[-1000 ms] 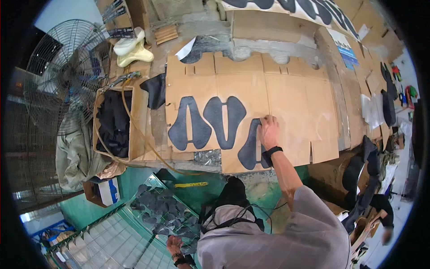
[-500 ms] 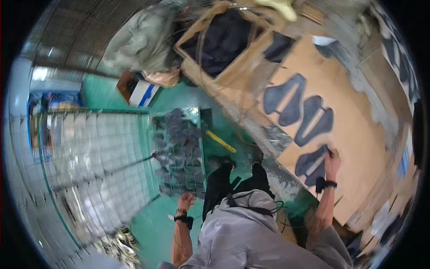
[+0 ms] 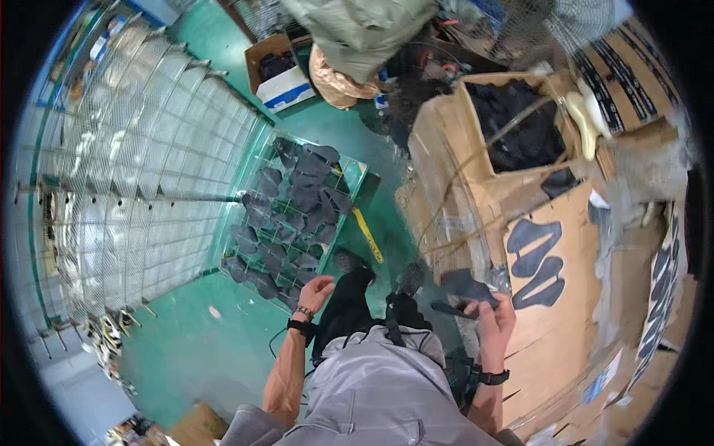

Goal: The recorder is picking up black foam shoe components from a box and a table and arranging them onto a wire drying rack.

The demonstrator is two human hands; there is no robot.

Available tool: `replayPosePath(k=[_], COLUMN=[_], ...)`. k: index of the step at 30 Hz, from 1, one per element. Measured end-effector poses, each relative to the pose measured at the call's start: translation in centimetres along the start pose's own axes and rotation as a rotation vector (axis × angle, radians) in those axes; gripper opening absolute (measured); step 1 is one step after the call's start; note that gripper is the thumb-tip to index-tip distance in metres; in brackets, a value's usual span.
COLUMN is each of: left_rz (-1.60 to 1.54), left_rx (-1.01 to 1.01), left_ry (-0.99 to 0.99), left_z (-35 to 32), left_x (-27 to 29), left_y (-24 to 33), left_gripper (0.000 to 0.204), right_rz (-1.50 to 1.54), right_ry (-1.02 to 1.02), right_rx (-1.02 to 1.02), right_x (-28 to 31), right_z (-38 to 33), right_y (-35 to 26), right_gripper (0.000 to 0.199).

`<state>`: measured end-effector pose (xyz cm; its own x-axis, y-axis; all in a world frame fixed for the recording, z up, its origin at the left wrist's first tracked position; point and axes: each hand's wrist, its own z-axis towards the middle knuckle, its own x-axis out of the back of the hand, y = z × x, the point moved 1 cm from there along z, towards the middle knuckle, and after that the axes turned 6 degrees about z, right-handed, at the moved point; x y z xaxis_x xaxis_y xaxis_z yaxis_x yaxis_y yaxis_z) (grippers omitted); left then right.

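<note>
My right hand [image 3: 497, 323] is closed on a dark grey U-shaped shoe-upper piece [image 3: 466, 285], pinched at its near right end and raised off the cardboard. Two like pieces, one upper [image 3: 529, 241] and one lower [image 3: 541, 286], lie on the tan cardboard sheet [image 3: 565, 327] just beyond that hand. My left hand [image 3: 316, 293] is loosely open, with nothing visible in it. It hovers by the near corner of a green wire rack shelf [image 3: 357, 178], where several dark grey pieces [image 3: 305, 189] are spread out.
Tall wire racking [image 3: 149, 171] stands on the left. A yellow strip [image 3: 367, 236] marks the green floor near my feet. Ahead right is a carton [image 3: 483, 160] of dark material; farther off stand a small white-and-blue box [image 3: 286, 91] and a grey-green covered heap [image 3: 357, 30].
My right hand has lifted the nearest piece off the cardboard and brought it left, toward my body. My view has turned rightward. The left hand stays near the rack shelf.
</note>
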<state>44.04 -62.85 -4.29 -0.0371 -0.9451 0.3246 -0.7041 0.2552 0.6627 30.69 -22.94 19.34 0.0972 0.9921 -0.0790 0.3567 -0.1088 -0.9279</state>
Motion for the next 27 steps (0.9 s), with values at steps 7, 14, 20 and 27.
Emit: replayPosePath(k=[7, 14, 20, 27], left_rz=[-0.604, -1.255, -1.355, -1.545], left_rx=[-0.063, -0.135, -0.131, 0.038], left_ry=[-0.186, -0.401, -0.122, 0.145], left_z=[2.7, 6.4, 6.5, 9.8], left_x=[3.0, 3.2, 5.0, 5.1], left_y=[10.2, 10.6, 9.2, 9.1], left_gripper=[0.054, 0.053, 0.034, 0.041], right_rz=[-0.021, 0.120, 0.086, 0.005], right_ry=[-0.251, -0.372, -0.405, -0.401], right_rx=[-0.015, -0.150, -0.359, -0.648], right_x=[-16.6, -24.6, -27.2, -29.6], right_z=[3.1, 5.2, 11.3, 23.3], right_y=[-3.3, -1.3, 2.8, 11.6], right_gripper=[0.020, 0.026, 0.018, 0.023])
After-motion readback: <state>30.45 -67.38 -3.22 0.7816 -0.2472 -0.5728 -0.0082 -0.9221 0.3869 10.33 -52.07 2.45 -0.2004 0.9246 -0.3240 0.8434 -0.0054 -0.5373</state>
